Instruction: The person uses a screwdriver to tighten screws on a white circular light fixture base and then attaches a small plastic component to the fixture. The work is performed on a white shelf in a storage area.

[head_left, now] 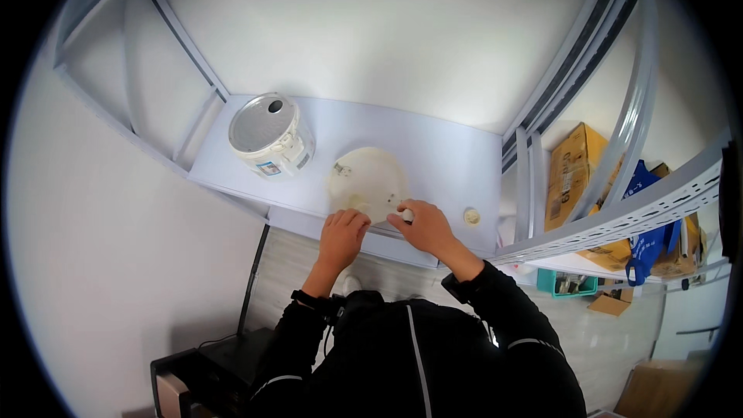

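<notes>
A round cream-white disc [368,174], like a plate or lid, lies near the front edge of the white shelf, with a few dark specks and a grey-green mark on it. My left hand [344,235] is at the disc's near left edge, its fingers curled together. Whether it grips the rim or something small there is hidden. At the near right edge, my right hand [428,229] pinches a small whitish piece [408,215] between thumb and fingers; its kind is too small to tell. Further right on the shelf sits a small round cream-coloured piece [471,217].
A white bucket [288,151] with a grey lid and a dark hole stands at the shelf's back left. Metal uprights [530,186] frame the right side. Beyond them are cardboard boxes [573,170], a blue bag [646,251] and a teal bin [569,283]. A dark machine sits lower left.
</notes>
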Demonstrator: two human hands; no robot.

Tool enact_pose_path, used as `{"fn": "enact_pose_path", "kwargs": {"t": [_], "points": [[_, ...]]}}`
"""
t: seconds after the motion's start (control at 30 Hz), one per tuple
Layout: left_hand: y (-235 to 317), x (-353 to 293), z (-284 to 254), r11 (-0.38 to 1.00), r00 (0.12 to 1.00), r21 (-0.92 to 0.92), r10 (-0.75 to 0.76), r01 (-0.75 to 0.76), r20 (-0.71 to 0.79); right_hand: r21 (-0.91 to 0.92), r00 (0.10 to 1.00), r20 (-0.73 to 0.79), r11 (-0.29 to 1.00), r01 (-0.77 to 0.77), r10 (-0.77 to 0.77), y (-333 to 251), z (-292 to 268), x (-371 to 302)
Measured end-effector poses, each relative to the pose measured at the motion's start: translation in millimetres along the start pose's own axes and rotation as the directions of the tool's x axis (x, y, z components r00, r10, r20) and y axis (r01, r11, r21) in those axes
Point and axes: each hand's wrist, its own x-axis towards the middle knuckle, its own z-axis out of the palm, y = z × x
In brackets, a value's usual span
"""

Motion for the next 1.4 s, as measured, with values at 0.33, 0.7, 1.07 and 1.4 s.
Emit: {"fn": "enact_pose_path", "kwargs": {"t": [0.33,0.7,1.07,1.4], "points": [[-80,22,-13,0.950,0.969,-0.234,0.233,-0.207,0.088,-0.165,0.983,-0.002,0.969,-0.183,0.185,-44,69,56],[-118,53,-14,0.689,0.945,-0.676,-0.039,0.261,0.325,-0.178,0.932,-0.132,0.917,-0.357,0.337,-61,103,62],[-145,71,1,0.868,0.896,-0.416,-0.070,0.272,0.439,-0.174,0.894,-0.139,0.878,-0.446,0.427,-51,119,79],[-135,78,4,0.953,0.858,-0.221,-0.068,0.207,0.509,-0.176,0.849,-0.064,0.831,-0.527,0.525,-43,116,81]]}}
